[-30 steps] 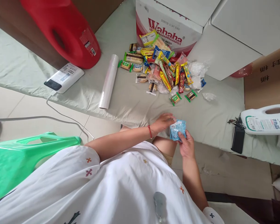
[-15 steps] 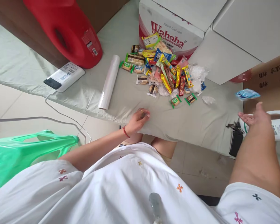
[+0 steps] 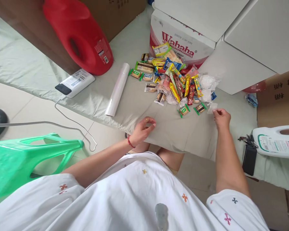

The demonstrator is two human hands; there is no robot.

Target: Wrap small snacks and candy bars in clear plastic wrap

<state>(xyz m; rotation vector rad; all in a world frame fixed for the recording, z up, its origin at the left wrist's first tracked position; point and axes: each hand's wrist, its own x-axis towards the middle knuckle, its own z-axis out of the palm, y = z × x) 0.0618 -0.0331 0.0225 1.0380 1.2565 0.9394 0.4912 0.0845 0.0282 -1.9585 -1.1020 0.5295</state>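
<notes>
The right hand (image 3: 222, 118) reaches out over the counter (image 3: 168, 138), which has a pale green cloth on it. Its thumb and finger pinch together on a small clear plastic packet (image 3: 212, 108). The packet is at the right end of a big pile of wrapped snacks (image 3: 174, 92), just beside a little snack with green ends (image 3: 200, 108).

The left hand (image 3: 142, 132) is at the front edge, with its fingers bent. I cannot tell if its fingertips touch. A red string bracelet (image 3: 130, 142) goes around that wrist.

The snacks lie in a heap in front of a white and red Wahaha box (image 3: 183, 40). To the left of them lies a shiny roll of plastic film (image 3: 118, 89), and past it stands a big red jug (image 3: 89, 41). Far to the right, a crinkly blue packet (image 3: 251, 100) sits next to a brown cardboard box (image 3: 276, 106). Nearer, a white bottle (image 3: 274, 142) lies on its side.
</notes>
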